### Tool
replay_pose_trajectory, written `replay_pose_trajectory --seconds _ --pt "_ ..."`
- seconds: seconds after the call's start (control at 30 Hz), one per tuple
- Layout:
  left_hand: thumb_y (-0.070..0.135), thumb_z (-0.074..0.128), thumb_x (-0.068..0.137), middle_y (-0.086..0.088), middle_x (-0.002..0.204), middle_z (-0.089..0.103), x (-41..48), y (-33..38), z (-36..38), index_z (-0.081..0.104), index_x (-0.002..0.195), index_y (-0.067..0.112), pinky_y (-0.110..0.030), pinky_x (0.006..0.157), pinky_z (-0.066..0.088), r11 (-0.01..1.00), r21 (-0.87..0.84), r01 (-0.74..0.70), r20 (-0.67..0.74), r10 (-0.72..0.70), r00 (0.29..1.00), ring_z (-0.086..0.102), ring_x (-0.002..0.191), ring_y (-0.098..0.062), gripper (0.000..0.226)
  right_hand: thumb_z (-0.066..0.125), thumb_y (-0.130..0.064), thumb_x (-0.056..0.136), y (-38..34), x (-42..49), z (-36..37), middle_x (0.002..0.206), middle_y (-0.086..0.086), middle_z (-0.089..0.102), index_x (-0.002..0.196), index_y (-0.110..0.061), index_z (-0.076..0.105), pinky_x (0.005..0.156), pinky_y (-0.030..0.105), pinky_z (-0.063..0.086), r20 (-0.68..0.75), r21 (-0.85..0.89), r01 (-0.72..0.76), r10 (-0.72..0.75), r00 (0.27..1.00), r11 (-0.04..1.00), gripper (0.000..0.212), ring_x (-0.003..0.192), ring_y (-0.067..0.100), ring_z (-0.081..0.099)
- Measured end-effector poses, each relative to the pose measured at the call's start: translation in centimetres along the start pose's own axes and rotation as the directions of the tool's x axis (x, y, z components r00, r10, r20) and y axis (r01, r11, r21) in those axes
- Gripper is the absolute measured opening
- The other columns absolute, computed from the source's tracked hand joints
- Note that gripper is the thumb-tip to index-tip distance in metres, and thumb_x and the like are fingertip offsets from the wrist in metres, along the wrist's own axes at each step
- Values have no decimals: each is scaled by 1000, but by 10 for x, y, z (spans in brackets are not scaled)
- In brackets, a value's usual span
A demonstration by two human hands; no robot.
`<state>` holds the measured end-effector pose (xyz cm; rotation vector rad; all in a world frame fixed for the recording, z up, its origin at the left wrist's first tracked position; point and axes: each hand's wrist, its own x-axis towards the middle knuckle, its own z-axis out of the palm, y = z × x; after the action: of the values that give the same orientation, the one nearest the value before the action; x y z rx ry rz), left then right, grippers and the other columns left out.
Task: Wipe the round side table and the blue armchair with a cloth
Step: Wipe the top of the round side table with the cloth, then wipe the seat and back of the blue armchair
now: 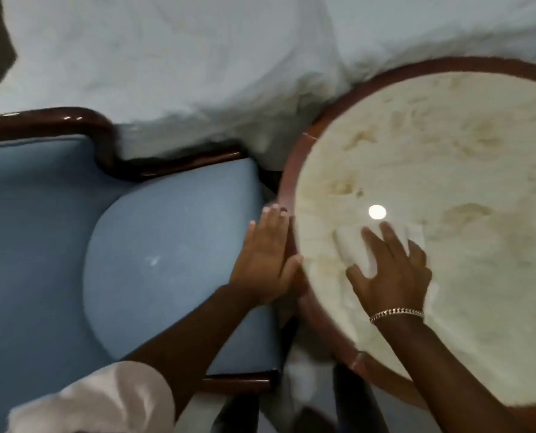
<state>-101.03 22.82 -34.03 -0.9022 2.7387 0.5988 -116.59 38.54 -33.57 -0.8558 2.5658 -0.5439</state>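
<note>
Cloth pressed flat on the round counter, other hand braced at its rim

The right hand [391, 270] lies palm down with fingers spread on a white cloth [354, 248], pinning it against the cream, marbled top of the round counter [448, 145]. The hand is flat and open, pressing rather than gripping; the cloth shows beyond the fingertips and to either side of them, on the near-left part of the top. A chain bracelet [396, 314] circles that wrist. A small bright reflection [377, 211] sits on the surface just beyond the cloth.

The left hand [265, 260] is also open, fingers straight and together, its thumb side against the reddish-brown wooden rim [288, 182] of the counter; it holds nothing. A white sleeve [98, 401] covers the left upper arm at the bottom edge.

The blue armchair [41, 214] stands just left of the counter, close against it, its rounded seat cushion [166, 260] under the left forearm and its dark glossy wooden frame [73, 120] curving along the far side. White bedding [182, 57] fills the space beyond both pieces of furniture
</note>
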Motion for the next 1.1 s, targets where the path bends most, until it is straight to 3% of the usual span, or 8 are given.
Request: replay_pose_trajectory --seconds 0.13,0.27,0.4,0.57,0.73,0.83,0.97,1.1 --pt "45 43 102 -14 170 -9 -63 -111 -29 -1 159 7 -37 124 -12 984 -49 170 -23 -171 985 -14 156 -26 81 80 -30 74 -102 -9 51 148 7 52 136 -23 57 108 52 41 80 243 77 -99 992 967 66 131 38 49" --pt "55 38 94 -11 168 -13 -129 -218 -54 -2 159 7 -43 126 -7 960 -94 264 -65 -270 961 -16 155 -25 91 76 -29 78 -214 -1 113 146 2 55 137 -22 55 113 40 38 82 409 135 -184 980 903 63 134 27 49" --pt "50 41 94 -24 167 4 -161 -293 -89 11 157 -4 -55 125 4 974 21 227 -260 -213 942 -2 155 -39 88 60 -49 86 -299 -9 193 161 -7 31 144 -41 41 108 54 31 188 43 196 -200 961 980 61 145 33 27" --pt "37 46 96 -32 165 11 -117 -335 -192 16 156 -6 -61 125 6 951 222 214 -611 -36 791 5 154 -47 80 62 -49 74 -296 -106 231 154 5 45 143 -38 47 96 58 44 302 -163 582 -522 798 796 71 136 43 46" --pt "43 43 95 -30 165 13 -63 -345 -244 15 157 -4 -65 123 9 891 372 259 -649 50 759 10 154 -46 83 42 -55 79 -274 -92 219 155 10 43 145 -34 44 99 64 38 206 -370 310 -248 947 876 69 133 47 44" --pt "54 35 95 -24 168 9 -45 -363 -242 9 159 1 -68 122 5 879 358 314 -649 -8 761 7 156 -41 88 34 -56 83 -337 -67 245 158 13 37 148 -34 40 106 71 29 72 -253 62 -45 996 965 69 138 53 35" --pt "58 40 93 -23 168 13 -39 -376 -226 9 158 1 -70 120 7 868 379 320 -666 15 746 10 155 -43 93 49 -52 81 -323 -102 268 155 8 43 145 -38 43 103 72 33 234 -328 602 -555 799 728 66 138 49 40" --pt "58 43 93 -26 166 16 -38 -376 -223 14 158 -1 -69 121 7 873 362 327 -695 19 719 12 154 -45 92 39 -58 83 -271 -117 232 154 7 44 139 -37 46 97 64 40 98 -326 295 -278 956 898 60 131 44 46"
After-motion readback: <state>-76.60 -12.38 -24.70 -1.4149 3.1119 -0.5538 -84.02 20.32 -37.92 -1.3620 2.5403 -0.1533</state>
